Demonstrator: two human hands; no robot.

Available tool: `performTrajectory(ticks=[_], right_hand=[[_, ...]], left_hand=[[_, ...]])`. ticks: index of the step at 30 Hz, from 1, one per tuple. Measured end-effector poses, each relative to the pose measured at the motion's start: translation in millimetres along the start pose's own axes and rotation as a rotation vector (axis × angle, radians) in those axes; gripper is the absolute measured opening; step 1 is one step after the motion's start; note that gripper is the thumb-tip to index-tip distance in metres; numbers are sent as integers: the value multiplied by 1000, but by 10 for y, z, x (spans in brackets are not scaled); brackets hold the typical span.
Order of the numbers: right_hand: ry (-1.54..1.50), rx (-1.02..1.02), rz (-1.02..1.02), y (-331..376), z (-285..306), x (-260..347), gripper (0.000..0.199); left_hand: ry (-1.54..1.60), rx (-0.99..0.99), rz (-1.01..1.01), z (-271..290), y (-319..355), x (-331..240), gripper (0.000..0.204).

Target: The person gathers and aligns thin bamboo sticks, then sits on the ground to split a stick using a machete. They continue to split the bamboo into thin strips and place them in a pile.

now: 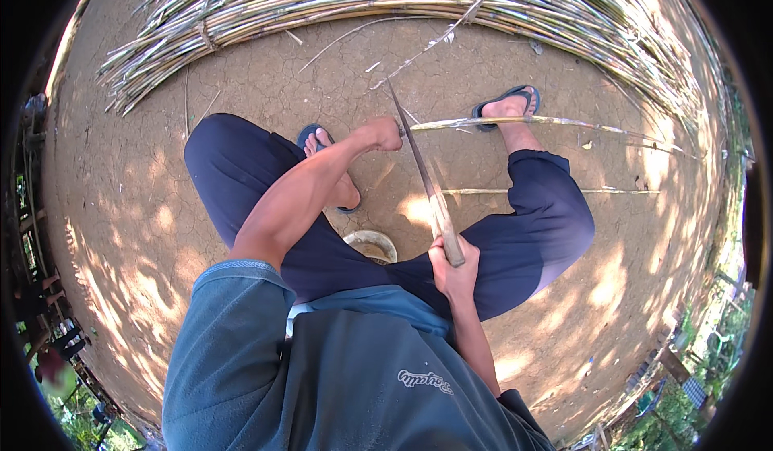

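Note:
My left hand (385,134), closed in a fist, grips the near end of a long thin cane (515,120). The cane stretches out to the right, passing over my right foot in this view. A long knife (420,157) with a narrow dark blade and a pale wooden handle is in my right hand (455,262), whose fingers wrap the handle's lower end. Its blade points away from me and crosses the cane just right of my left fist. Whether the blade touches the cane I cannot tell.
A large tied bundle of canes (362,4) lies across the far side. Another thin cane (555,191) lies to the right, partly behind my right knee. Between my legs is a round pale rim (370,242). My sandalled feet rest on cracked bare earth (258,80).

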State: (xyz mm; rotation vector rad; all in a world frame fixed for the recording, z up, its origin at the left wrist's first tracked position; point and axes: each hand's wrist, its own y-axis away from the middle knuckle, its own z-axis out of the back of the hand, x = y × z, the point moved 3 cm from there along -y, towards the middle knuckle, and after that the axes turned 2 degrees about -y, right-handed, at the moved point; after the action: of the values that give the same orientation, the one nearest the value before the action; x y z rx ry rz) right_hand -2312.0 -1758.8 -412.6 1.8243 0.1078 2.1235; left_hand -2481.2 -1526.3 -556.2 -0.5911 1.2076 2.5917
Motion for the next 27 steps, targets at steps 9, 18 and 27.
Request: performTrajectory(ticks=[9, 18, 27], right_hand=[[-125, -13, 41, -2, -56, -172, 3], [53, 15, -68, -314, -205, 49, 5], [134, -4, 32, -540, -275, 57, 4]], left_hand=[[-23, 29, -2, 66, 152, -36, 29], [43, 41, 33, 84, 157, -3, 30], [-53, -20, 36, -59, 70, -98, 27]])
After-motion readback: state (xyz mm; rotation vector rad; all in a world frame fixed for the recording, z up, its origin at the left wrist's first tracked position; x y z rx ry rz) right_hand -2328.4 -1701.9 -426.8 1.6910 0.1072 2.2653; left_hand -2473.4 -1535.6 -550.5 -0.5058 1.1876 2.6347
